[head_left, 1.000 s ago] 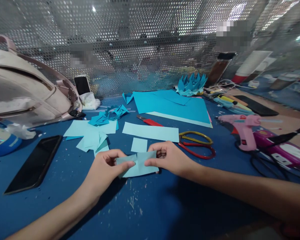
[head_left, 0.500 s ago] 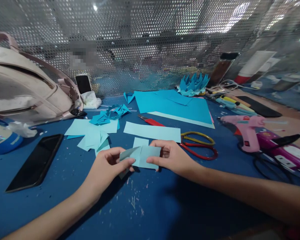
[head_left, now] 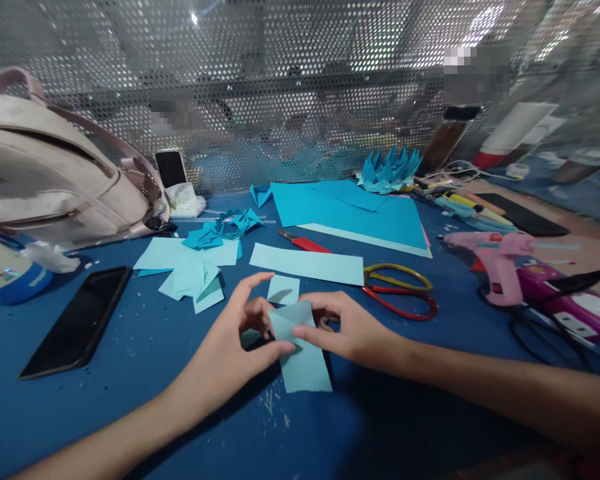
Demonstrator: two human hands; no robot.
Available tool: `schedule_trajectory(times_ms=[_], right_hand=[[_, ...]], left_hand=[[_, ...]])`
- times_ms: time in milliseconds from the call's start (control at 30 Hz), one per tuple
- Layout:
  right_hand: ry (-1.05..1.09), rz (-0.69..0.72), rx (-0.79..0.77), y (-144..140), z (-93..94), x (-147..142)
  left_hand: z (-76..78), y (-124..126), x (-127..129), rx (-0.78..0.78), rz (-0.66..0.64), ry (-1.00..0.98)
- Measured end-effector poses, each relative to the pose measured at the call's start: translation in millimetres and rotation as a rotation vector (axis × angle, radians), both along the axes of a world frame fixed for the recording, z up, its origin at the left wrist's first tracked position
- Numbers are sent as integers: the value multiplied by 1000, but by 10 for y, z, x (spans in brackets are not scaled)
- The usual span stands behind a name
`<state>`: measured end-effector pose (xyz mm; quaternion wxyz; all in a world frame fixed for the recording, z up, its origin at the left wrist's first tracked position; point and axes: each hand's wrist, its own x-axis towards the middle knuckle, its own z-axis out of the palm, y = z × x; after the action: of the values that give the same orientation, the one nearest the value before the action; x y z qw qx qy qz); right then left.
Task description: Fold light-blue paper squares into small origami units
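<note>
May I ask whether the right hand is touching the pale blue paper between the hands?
Touching: the head view shows the right hand with its thumb across the paper.

No legible text. White lettering on blue band of container (head_left: 15,288), just left of black phone (head_left: 77,323), too blurred to read.

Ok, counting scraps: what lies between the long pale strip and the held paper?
A small pale square lies on the blue table just beyond the held paper, seen in the head view.
</note>
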<state>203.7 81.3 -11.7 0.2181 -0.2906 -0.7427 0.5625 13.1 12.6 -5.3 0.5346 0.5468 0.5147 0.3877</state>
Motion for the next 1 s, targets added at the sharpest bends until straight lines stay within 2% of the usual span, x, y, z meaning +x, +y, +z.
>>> schedule_trajectory(times_ms=[133,233,367,500,733,867,1000], right_hand=[[41,-63,-165,-15,-11,-6],[-33,-39,-100,-16,12,12],[-62,25,13,-4,37,20],[-42,-13,0,16,27,13],[-71,37,-37,4,-8,-3],[-31,16,1,8,-4,6],[-25,27,31,-4,1,15]], left_hand=[[-43,27,1,-63,46,-26],[-35,63,-50,-24,95,16],[-20,53,-82,-14,21,13],[-14,12,-51,-23,-15,36],[-14,22,-23,69,57,107],[-28,25,-20,39,105,115],[-29,12,4,5,85,105]])
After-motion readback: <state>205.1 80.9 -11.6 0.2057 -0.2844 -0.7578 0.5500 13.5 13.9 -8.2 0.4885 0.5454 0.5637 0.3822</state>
